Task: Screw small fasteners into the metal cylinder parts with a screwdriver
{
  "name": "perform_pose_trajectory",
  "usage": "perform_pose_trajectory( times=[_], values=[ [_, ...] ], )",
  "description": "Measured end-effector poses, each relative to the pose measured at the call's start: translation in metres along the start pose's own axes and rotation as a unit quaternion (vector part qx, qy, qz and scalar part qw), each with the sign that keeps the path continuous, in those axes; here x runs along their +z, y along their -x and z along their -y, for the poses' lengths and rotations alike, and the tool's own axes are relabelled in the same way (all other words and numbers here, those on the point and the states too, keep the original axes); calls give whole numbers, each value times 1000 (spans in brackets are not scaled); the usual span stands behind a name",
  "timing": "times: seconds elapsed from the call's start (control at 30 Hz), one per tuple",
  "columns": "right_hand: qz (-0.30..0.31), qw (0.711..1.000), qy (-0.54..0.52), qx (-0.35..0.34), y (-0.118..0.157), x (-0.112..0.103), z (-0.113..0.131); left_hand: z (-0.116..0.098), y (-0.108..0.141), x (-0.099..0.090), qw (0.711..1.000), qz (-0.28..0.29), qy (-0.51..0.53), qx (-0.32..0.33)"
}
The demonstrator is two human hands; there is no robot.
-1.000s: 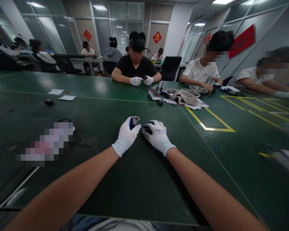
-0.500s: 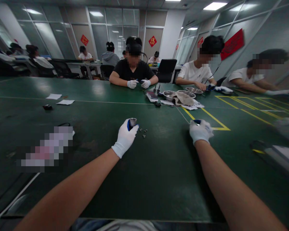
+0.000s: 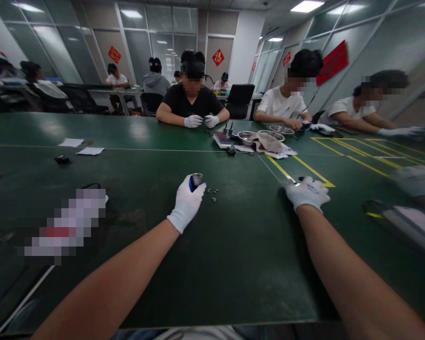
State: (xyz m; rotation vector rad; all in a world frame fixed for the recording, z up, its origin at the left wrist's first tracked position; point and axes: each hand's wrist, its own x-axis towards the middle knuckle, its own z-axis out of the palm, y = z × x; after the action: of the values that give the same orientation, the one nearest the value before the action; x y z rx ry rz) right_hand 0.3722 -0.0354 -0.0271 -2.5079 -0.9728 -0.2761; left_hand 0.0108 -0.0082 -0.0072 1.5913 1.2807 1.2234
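Observation:
My left hand (image 3: 188, 200), in a white glove with blue palm, is closed round a small metal cup (image 3: 197, 178), its open mouth facing up. Just right of it several tiny metal nuts or rings (image 3: 214, 199) lie on the green table (image 3: 230, 264). Farther right, my right hand (image 3: 309, 193) is low over the tabletop, beside the yellow tape (image 3: 315, 171). Its fingers are curled, and something shiny shows at their tips. What that is I cannot make out, as the glove hides most of it.
Metal bowls (image 3: 246, 138) with a grey cloth (image 3: 269, 142) stand at the back. To the left lie a blurred-out object (image 3: 69, 222), paper sheets (image 3: 90, 151) and a small dark item (image 3: 62, 159). Another person's gloved hand (image 3: 416, 181) is at the right; co-workers sit opposite.
My right hand has moved a little to the right and turned so the back of its glove shows more. The left hand still holds the cup; the view has shifted slightly.

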Motion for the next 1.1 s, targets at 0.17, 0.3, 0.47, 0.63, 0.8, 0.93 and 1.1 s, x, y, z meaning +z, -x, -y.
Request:
perform_pose_trajectory(
  times=[0.17,0.3,0.47,0.63,0.8,0.93,1.1],
  values=[
    [-3,984,-101,-149,44,-4,49,-1,0,1,1000,5,3,-3],
    [117,883,-201,-408,85,4,85,-2,0,1,1000,1,5,-7],
    [148,804,-216,-534,113,5,97,-2,0,2,1000,-5,8,-10],
    [151,776,-170,-588,120,-1,95,-3,0,4,1000,-16,16,-12],
    [144,824,-56,-545,104,-4,88,-5,1,3,1000,-9,18,-22],
    [155,882,15,-444,74,2,69,-7,2,1,1000,0,13,-27],
    [156,908,-1,-389,61,12,61,-7,2,0,1000,8,6,-26]
  ],
)
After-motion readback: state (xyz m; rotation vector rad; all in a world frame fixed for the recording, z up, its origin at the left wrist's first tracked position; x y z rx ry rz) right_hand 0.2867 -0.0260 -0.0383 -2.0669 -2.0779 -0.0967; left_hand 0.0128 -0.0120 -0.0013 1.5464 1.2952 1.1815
